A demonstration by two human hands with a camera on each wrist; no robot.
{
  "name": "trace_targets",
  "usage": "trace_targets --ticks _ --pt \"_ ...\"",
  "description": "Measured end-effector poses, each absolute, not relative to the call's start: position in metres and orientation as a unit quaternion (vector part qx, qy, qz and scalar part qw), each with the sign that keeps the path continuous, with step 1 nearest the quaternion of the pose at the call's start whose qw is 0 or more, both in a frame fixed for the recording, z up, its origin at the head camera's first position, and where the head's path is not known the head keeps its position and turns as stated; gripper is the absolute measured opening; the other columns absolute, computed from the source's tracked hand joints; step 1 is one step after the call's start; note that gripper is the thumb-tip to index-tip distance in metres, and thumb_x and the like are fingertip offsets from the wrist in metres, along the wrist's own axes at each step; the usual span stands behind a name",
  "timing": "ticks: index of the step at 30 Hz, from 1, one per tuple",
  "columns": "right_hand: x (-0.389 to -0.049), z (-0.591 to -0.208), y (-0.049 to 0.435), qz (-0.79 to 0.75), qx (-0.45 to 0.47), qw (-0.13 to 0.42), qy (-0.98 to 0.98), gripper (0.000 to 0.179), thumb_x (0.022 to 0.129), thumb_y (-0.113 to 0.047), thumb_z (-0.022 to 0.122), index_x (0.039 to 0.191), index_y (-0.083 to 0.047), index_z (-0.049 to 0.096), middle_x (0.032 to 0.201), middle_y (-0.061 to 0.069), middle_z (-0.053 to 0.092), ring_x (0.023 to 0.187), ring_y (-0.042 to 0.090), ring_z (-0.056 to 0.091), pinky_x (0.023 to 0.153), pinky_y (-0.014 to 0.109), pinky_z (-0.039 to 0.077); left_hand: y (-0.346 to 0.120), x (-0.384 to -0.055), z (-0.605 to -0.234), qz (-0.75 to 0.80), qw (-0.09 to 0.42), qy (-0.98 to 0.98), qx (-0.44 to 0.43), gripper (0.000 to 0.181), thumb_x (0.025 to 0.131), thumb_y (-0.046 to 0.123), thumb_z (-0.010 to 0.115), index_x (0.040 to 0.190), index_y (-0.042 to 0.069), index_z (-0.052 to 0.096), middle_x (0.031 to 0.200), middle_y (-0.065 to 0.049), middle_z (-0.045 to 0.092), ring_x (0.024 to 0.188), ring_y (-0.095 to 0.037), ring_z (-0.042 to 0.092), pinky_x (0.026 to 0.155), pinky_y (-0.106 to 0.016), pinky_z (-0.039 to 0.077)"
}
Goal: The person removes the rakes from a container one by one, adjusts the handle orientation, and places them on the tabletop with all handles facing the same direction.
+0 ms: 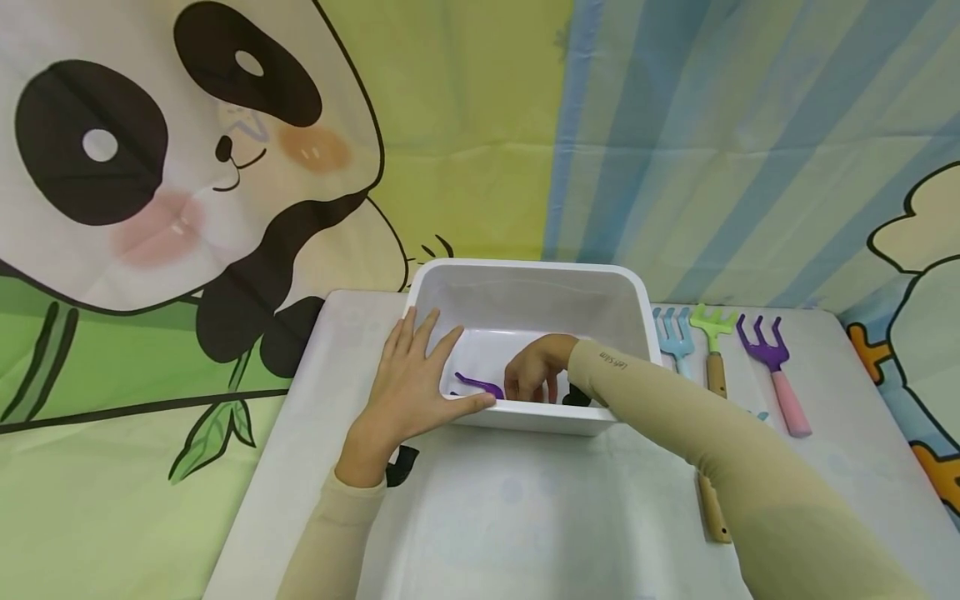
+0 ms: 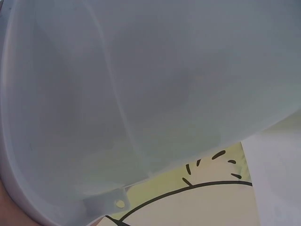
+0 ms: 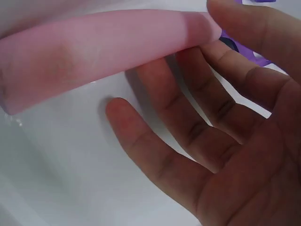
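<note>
A white plastic bin stands on the table, and a purple hand fork with a pink handle lies inside it. My right hand reaches down into the bin. In the right wrist view, thumb and fingertips pinch the pink handle near its purple end, while the little finger stays off it. My left hand rests on the bin's front left corner with its fingers spread and straight. The left wrist view shows mostly the bin's outer wall.
To the bin's right lie a light blue hand fork, a green one with a wooden handle, and a purple one with a pink handle. Another wooden handle shows partly behind the right sleeve. A printed cloth hangs behind the table.
</note>
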State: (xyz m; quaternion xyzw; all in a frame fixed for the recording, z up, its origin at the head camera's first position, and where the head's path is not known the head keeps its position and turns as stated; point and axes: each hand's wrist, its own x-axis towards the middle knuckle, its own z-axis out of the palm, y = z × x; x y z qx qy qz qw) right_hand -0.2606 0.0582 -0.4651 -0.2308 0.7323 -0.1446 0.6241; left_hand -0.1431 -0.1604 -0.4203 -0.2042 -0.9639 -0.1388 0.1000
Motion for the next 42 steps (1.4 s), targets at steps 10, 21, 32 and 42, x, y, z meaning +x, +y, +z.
trace_targets --ticks 10,21,32,42 --pt "-0.259 -0.459 0.061 -0.155 -0.203 0.639 0.725 0.029 0.089 -0.004 0.071 0.116 -0.007 0.061 0.108 0.011 0.065 0.089 0.024 0.066 0.077 0.045 0.058 -0.16 -0.143 -0.42 -0.139 0.104 -0.963 -0.206 0.106 0.074 0.091 0.048 0.147 0.014 0.051 0.159 -0.019 0.03 0.149 -0.042 0.009 0.118 -0.055 0.008" --pt "-0.272 -0.444 0.069 -0.188 -0.197 0.613 0.741 0.033 0.09 -0.002 0.066 0.121 -0.008 0.056 0.109 0.01 0.061 0.094 0.026 0.065 0.083 0.047 0.056 -0.156 -0.144 -0.416 -0.132 0.087 -0.966 -0.202 0.109 0.074 0.093 0.043 0.15 0.015 0.048 0.16 -0.018 0.026 0.15 -0.042 0.006 0.119 -0.054 0.005" --pt "-0.282 -0.409 0.084 -0.22 -0.196 0.574 0.764 0.034 0.089 0.0 0.065 0.121 -0.006 0.054 0.113 0.012 0.06 0.094 0.025 0.064 0.078 0.044 0.057 -0.155 -0.144 -0.415 -0.14 0.078 -0.969 -0.191 0.11 0.073 0.094 0.041 0.15 0.017 0.047 0.161 -0.018 0.024 0.15 -0.041 0.004 0.12 -0.051 0.001" --pt "-0.286 -0.365 0.114 -0.281 -0.203 0.538 0.768 0.036 0.094 -0.007 0.063 0.126 -0.002 0.048 0.117 0.016 0.053 0.094 0.026 0.061 0.08 0.047 0.058 -0.157 -0.143 -0.416 -0.137 0.068 -0.971 -0.183 0.113 0.072 0.095 0.039 0.151 0.014 0.046 0.162 -0.019 0.022 0.15 -0.04 0.003 0.12 -0.048 -0.003"
